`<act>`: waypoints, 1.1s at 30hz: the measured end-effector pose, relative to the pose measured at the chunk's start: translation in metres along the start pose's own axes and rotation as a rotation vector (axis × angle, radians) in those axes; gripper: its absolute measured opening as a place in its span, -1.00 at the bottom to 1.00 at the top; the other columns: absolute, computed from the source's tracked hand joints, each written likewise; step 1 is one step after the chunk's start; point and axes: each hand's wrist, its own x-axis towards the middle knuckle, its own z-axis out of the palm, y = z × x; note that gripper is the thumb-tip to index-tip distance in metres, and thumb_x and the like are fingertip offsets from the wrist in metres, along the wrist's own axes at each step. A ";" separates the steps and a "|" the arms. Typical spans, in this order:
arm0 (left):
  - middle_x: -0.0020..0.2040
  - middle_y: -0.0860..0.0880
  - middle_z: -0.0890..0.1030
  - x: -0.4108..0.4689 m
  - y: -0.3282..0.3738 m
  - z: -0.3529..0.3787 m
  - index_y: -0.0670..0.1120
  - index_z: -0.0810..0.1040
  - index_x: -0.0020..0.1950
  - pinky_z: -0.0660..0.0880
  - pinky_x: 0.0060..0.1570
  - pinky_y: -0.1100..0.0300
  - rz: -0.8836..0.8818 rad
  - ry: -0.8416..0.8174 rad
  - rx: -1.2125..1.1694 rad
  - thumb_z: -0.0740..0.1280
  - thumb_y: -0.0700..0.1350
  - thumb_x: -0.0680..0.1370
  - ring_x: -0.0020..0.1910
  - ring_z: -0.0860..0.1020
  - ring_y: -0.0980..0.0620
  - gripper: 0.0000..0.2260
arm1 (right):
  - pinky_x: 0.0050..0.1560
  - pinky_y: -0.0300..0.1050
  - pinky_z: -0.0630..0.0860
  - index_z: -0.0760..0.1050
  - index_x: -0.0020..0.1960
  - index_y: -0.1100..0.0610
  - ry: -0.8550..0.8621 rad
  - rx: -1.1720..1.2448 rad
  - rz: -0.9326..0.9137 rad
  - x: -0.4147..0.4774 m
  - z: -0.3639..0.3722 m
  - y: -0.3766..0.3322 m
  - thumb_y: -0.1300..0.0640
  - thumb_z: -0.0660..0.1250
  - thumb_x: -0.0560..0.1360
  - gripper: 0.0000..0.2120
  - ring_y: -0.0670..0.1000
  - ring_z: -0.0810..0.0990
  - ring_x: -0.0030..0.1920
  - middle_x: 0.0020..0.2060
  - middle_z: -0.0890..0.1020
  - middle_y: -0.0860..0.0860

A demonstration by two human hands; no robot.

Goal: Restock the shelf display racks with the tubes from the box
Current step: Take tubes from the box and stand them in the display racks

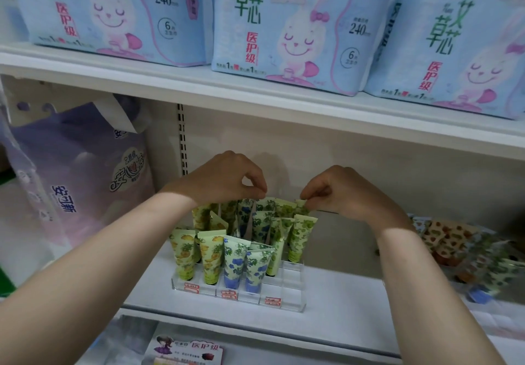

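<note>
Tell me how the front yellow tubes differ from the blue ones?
The yellow tubes show yellow fruit and have green caps; the blue tubes show blue flowers and have blue caps. The yellow tubes stand left of the blue tubes. Both stand cap-down in the clear rack.

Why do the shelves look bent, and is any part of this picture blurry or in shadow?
Head view: the wide lens bows the upper shelf edge; the loose tubes at the right margin are smeared out of focus, while the racked tubes are crisp; shade falls on the left hand and right hand, the forearms brighter.
</note>
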 end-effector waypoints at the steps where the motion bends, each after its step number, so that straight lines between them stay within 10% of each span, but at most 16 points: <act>1: -0.05 0.24 0.65 -0.001 0.000 0.000 0.12 0.68 -0.05 0.32 -0.07 0.50 0.000 0.002 -0.001 0.44 0.05 0.48 -0.09 0.50 0.42 -0.91 | -0.12 -0.39 0.47 0.69 -0.02 0.00 0.007 -0.004 -0.003 0.000 -0.001 -0.001 0.16 0.51 0.39 -0.83 -0.23 0.63 -0.14 -0.22 0.67 -0.16; 11: -0.07 0.26 0.65 -0.020 -0.004 -0.016 0.16 0.68 -0.07 0.45 0.05 0.23 0.003 0.097 -0.044 0.46 0.03 0.45 -0.07 0.56 0.32 -0.93 | -0.19 -0.41 0.35 0.68 -0.09 -0.02 0.249 -0.068 -0.180 -0.002 0.004 -0.042 0.15 0.44 0.45 -0.90 -0.21 0.56 -0.21 -0.22 0.64 -0.17; 33: -0.06 0.23 0.65 -0.063 -0.013 -0.018 0.19 0.68 -0.06 0.49 0.07 0.11 -0.021 -0.001 -0.012 0.47 0.03 0.45 -0.05 0.56 0.25 -0.90 | -0.10 -0.14 0.41 0.68 -0.21 0.04 -0.085 -0.202 -0.174 -0.002 0.046 -0.101 -0.10 0.44 0.43 -0.79 -0.07 0.42 -0.05 -0.19 0.60 -0.02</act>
